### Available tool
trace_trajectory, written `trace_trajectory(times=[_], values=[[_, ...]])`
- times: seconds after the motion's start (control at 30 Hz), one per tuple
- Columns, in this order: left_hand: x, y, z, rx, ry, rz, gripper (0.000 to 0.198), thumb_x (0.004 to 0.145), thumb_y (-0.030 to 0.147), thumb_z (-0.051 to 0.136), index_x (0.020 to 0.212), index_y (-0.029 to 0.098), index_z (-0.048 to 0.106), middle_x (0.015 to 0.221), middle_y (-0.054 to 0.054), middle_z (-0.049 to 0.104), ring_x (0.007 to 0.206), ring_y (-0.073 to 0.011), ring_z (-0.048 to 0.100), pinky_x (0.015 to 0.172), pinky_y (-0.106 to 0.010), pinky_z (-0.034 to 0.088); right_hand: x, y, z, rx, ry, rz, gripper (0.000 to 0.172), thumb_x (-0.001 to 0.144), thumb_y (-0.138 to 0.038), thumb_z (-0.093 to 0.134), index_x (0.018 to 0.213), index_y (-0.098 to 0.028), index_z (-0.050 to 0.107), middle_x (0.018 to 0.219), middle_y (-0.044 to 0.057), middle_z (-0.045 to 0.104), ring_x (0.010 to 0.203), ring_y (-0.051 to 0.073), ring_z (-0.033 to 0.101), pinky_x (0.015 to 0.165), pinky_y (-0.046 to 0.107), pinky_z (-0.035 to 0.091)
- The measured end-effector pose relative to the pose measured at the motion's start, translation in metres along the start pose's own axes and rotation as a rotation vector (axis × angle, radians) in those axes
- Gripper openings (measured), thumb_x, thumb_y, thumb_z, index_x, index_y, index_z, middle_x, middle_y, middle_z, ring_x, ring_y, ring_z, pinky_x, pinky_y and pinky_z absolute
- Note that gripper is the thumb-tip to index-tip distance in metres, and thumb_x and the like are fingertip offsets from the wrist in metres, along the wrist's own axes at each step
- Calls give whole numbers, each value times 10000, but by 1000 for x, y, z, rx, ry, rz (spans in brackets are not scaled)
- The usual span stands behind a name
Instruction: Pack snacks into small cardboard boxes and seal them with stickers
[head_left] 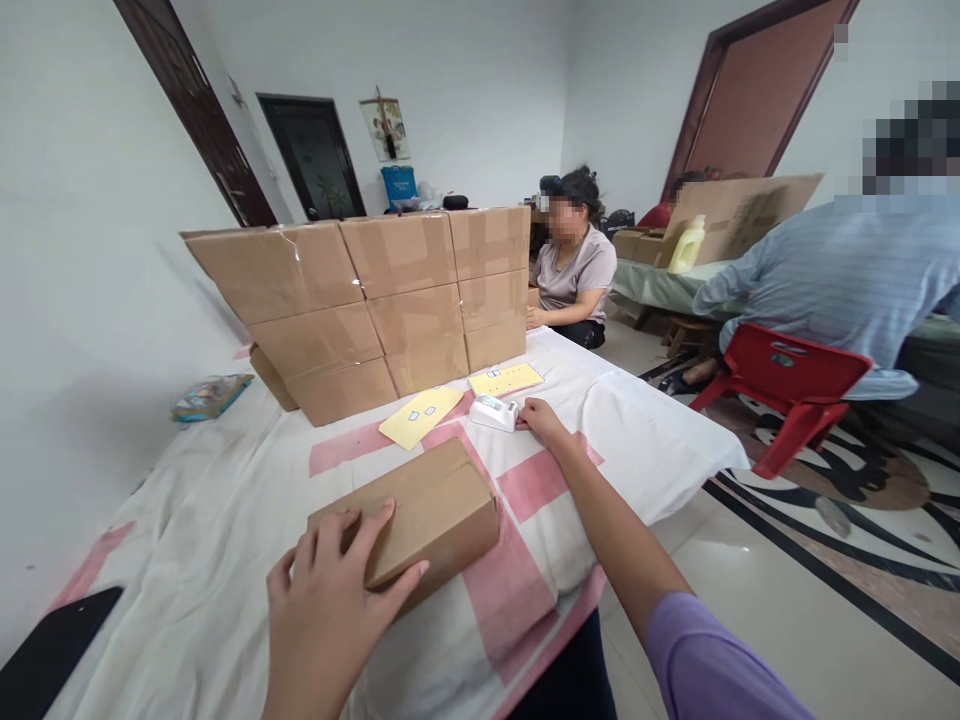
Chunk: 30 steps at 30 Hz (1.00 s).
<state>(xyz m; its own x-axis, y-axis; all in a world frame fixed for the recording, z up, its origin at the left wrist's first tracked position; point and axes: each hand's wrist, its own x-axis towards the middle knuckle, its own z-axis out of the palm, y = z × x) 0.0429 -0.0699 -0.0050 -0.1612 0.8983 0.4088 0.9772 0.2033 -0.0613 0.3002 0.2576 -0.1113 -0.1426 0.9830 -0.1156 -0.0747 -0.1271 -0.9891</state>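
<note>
A taped brown cardboard box (427, 500) lies on the white and pink cloth (225, 520) in front of me. My left hand (330, 590) rests flat on the box's near end, fingers spread. My right hand (541, 418) is stretched out farther away, with curled fingers touching the end of a small white device (493, 412). Two yellow label sheets (420, 415) (506, 379) lie beside the device.
A wall of stacked cardboard boxes (375, 300) stands at the far edge of the cloth. A person sits behind it, and another sits on a red chair (780, 385) at the right. A dark flat object (52, 650) lies at the near left.
</note>
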Motion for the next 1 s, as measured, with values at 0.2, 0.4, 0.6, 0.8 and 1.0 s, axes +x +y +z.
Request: trace_trajectory(times=[0.2,0.4,0.6,0.8,1.0], values=[[0,1,0,-32,3,-16,494,831,472,689,1293,300,664,1224,-89,610,1111,-291,556,965,-460,364,-22,-24,-1,48,8,-15,372,674,-268,792,622,-217,428,603,-2,583,660,171,664,596,262,561],[2,7,-1,-71,23,-33,508,795,490,742,1267,319,669,1173,-77,618,1088,-281,550,976,-466,353,-88,-69,30,142,-137,-153,338,717,-404,776,814,-210,517,801,3,679,728,142,668,624,227,480],[-3,30,-9,-7,28,-127,505,893,526,625,1336,284,636,1103,-98,607,1020,-300,517,917,-463,367,-176,-130,79,46,-462,-205,225,794,-303,707,891,-209,528,671,-31,661,478,73,505,490,205,323],[4,38,-20,-90,-42,-132,558,898,546,614,1340,205,630,1097,-107,599,1005,-296,508,799,-415,390,-207,-154,128,-273,-767,-6,207,707,-173,612,899,-202,539,614,-48,648,386,60,397,404,197,260],[4,73,-19,-171,-87,-154,557,903,525,630,1292,127,647,1109,-131,609,1048,-308,499,831,-443,414,-199,-143,159,-561,-664,67,108,640,-135,601,723,-178,546,500,-52,559,385,54,389,379,176,264]])
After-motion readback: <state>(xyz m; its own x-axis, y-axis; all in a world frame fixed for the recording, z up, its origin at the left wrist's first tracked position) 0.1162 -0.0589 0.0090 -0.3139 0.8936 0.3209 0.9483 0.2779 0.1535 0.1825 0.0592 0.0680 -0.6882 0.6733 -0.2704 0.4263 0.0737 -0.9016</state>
